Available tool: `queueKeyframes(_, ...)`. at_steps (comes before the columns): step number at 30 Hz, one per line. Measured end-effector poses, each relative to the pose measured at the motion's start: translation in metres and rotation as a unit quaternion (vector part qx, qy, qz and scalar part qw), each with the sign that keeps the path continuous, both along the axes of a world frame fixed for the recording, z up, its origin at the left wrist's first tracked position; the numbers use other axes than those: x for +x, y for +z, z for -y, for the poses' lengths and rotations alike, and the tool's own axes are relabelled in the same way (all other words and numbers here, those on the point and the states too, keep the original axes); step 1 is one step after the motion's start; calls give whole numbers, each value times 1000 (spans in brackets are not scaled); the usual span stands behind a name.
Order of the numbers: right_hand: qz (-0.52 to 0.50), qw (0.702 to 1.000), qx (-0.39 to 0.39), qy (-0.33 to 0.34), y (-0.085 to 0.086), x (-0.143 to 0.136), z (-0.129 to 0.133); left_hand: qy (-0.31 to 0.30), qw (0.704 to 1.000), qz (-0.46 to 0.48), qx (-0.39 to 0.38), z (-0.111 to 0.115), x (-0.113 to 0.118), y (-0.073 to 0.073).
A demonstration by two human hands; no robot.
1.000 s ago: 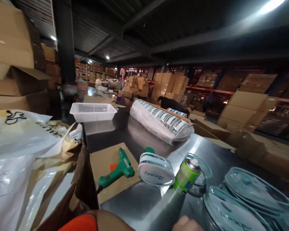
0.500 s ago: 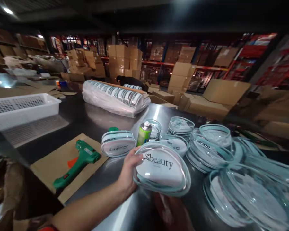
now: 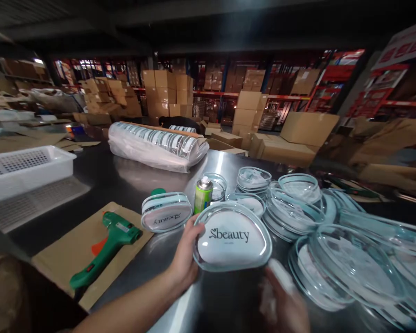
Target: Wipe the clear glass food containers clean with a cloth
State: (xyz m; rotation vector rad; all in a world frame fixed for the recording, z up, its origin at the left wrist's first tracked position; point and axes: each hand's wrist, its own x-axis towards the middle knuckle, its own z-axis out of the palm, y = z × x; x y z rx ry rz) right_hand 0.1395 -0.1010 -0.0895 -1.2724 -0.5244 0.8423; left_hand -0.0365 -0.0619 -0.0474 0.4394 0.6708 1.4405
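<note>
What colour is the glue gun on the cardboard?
Green, with an orange trigger; glue gun shows in the head view.

**Blurred hand, cropped edges**

The right hand [image 3: 286,300] is smeared by motion; its grip cannot be told, and something white at its fingertips stays unidentifiable. The white basket [image 3: 24,171] runs off the left edge. Clear pouches [image 3: 360,263] at the far right blur and are cropped.

Steel table [image 3: 131,182] — glue gun [image 3: 106,247], spray can [image 3: 203,195], seemingly clear pouches [image 3: 298,203].
</note>
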Motion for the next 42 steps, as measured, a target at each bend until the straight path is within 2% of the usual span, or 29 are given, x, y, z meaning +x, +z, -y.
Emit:
queueKeyframes(2,-24,999,-2,-37,22,19,0,-78,997,-19,-20,-1,-1,-3)
queueKeyframes(3,-31,999,-3,-33,33,25,1,-117,992,-27,-32,-1,-1,-5)
queueKeyframes(6,-40,997,-23,59,52,35,1,-187,980,-33,-55,-1,-1,-10)
queueKeyframes(9,-52,990,-57,115,47,38,4,-212,975,-35,-60,-2,-4,-12)
queueKeyframes(14,47,984,-34,171,27,46,14,-246,968,-40,-40,-7,-6,-12)
queueKeyframes(16,79,973,-40,214,26,51,17,-258,965,-37,-28,-10,-6,-14)
queueKeyframes(19,158,942,-45,294,34,53,17,-279,960,-35,-13,-16,-4,-17)
queueKeyframes(20,191,933,-37,302,37,53,16,-283,958,-37,-9,-17,-3,-17)
queueKeyframes(22,242,924,-31,295,43,52,14,-290,956,-45,0,-19,0,-15)
queueKeyframes(24,239,930,-41,277,48,50,15,-299,953,-57,11,-21,4,-9)
queueKeyframes(28,73,949,-64,301,59,42,21,-300,949,-87,45,-26,17,9)
queueKeyframes(32,-62,966,-59,243,70,34,26,-268,948,-149,83,-36,40,21)
queueKeyframes(36,-118,961,-70,241,73,34,34,-233,932,-238,146,-45,61,25)
queueKeyframes(40,-110,982,-54,144,78,32,45,-219,902,-291,230,-47,72,25)
queueKeyframes(42,-133,984,-30,118,81,29,49,-221,890,-305,256,-47,75,23)
